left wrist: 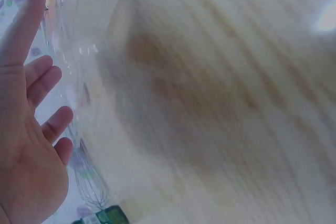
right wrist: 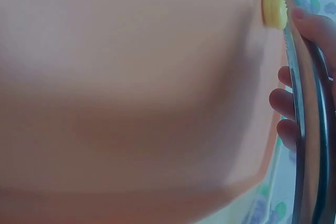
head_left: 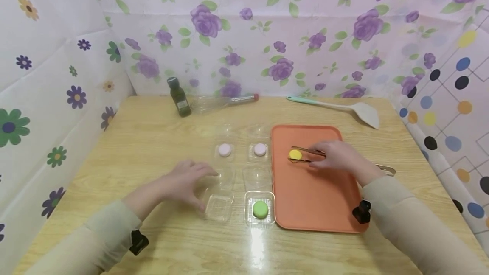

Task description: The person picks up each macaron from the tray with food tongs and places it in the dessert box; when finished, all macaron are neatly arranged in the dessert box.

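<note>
My right hand [head_left: 331,155] grips metal tongs [right wrist: 308,129] over the orange tray [head_left: 317,198]. The tong tips lie on either side of a yellow macaron [head_left: 295,154] near the tray's left part; in the right wrist view its edge meets the serrated arm. My left hand [head_left: 178,185] is spread with nothing in it, thumb and fingers beside a clear plastic box [head_left: 219,208] at the front left. A green macaron [head_left: 260,209] sits in the clear box to its right. Two pale pink macarons [head_left: 224,150] rest in the clear boxes farther back.
Along the back of the wooden table [head_left: 153,139] are a dark bottle [head_left: 179,97], a whisk [head_left: 229,101] and a white spatula [head_left: 364,113] with a green handle. Flowered sheets [head_left: 237,54] hang behind and at the sides.
</note>
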Tool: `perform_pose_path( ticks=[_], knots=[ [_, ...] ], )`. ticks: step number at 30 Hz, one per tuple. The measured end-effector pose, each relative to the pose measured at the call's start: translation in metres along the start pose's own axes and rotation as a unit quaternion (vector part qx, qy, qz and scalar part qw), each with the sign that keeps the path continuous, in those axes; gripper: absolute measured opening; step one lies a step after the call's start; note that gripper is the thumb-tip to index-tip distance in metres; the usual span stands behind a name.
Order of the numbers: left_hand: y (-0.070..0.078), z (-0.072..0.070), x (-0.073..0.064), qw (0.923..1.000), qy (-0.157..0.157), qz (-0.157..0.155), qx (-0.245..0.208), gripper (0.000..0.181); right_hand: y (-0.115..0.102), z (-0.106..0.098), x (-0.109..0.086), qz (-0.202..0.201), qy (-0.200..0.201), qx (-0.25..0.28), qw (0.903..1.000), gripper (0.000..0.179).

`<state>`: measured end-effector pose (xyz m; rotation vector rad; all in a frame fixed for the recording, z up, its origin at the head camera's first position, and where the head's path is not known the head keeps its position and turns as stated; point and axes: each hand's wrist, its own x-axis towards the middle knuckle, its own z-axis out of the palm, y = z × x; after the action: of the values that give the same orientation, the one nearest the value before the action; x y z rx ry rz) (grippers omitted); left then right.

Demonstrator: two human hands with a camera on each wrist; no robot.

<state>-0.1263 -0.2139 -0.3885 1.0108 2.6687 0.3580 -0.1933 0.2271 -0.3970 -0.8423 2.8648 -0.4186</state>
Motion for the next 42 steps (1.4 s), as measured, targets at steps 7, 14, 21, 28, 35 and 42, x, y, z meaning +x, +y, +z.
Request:
perform_pose_path(
  ticks=[7, 14, 21, 28, 35, 42],
  knots=[
    [0.004, 0.009, -0.008, 0.9998, -0.005, 0.019, 0.009, 0.084, 0.008, 0.007, -0.003, -0.003, -0.023, -0.008, 0.9997, 0.044],
    [0.006, 0.010, -0.009, 0.9995, 0.003, 0.026, 0.016, 0.078, 0.004, 0.005, -0.005, -0.008, 0.000, -0.012, 0.9999, 0.038],
    [0.007, 0.013, -0.012, 0.9994, 0.006, 0.018, 0.030, 0.077, -0.007, -0.001, -0.002, -0.037, 0.027, -0.022, 0.9987, 0.038],
    [0.007, 0.015, -0.014, 0.9986, 0.015, 0.021, 0.047, 0.077, -0.032, 0.000, 0.009, -0.087, 0.039, -0.031, 0.9950, 0.038],
    [0.009, 0.016, -0.016, 0.9993, 0.020, 0.023, 0.022, 0.076, -0.062, 0.004, 0.019, -0.155, 0.041, -0.027, 0.9867, 0.033],
    [0.010, 0.016, -0.016, 0.9994, 0.021, 0.019, 0.018, 0.074, -0.094, 0.011, 0.026, -0.216, 0.026, -0.035, 0.9753, 0.034]
  ],
)
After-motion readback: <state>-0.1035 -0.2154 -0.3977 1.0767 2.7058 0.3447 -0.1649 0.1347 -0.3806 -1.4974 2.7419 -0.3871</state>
